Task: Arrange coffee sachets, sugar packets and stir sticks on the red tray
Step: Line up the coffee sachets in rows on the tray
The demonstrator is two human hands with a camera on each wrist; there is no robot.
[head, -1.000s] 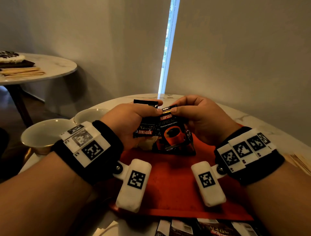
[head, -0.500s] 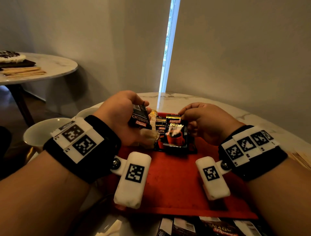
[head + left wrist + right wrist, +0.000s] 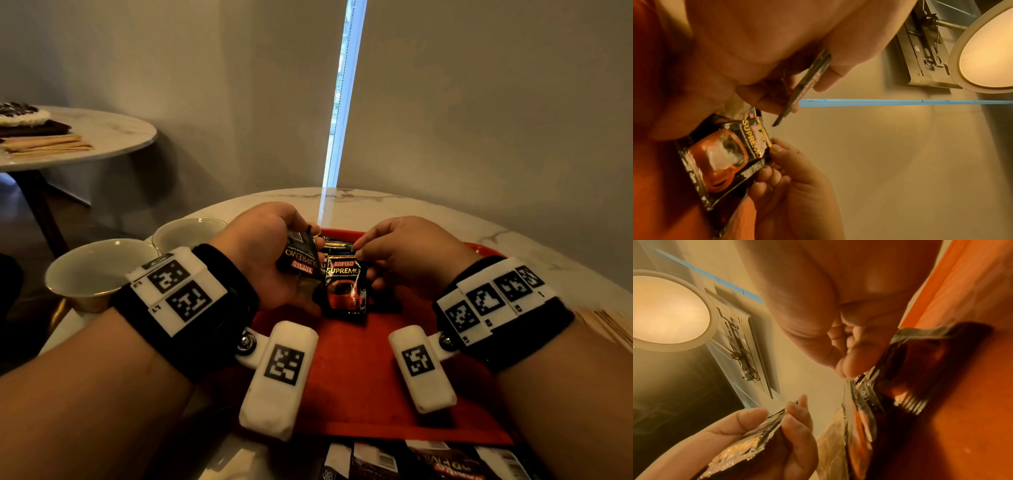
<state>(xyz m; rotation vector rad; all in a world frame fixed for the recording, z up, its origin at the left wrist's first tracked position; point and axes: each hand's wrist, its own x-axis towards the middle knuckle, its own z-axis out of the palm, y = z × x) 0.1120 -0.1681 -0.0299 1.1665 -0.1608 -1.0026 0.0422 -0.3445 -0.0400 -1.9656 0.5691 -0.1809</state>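
Observation:
My left hand (image 3: 306,241) grips a black Kopiko coffee sachet (image 3: 298,262) just above the far left of the red tray (image 3: 359,377); that sachet shows edge-on (image 3: 809,81) in the left wrist view. My right hand (image 3: 359,250) pinches the top edge of a second sachet (image 3: 346,287), whose lower end rests on the tray. Its fingertips (image 3: 777,151) sit on that sachet's corner (image 3: 719,159). More sachets (image 3: 337,245) lie on the tray behind it. A pale translucent packet (image 3: 830,443) sits under my left hand.
Two white cups (image 3: 96,270) (image 3: 186,233) stand left of the tray. Several loose sachets (image 3: 428,459) lie at the table's near edge. Wooden stir sticks (image 3: 613,329) lie at the right edge. A second table (image 3: 113,137) stands at the back left.
The hands drew apart, each with its own sachet, and sank toward the tray. The right hand's sachet now touches the tray; the left hand's sachet moved left.

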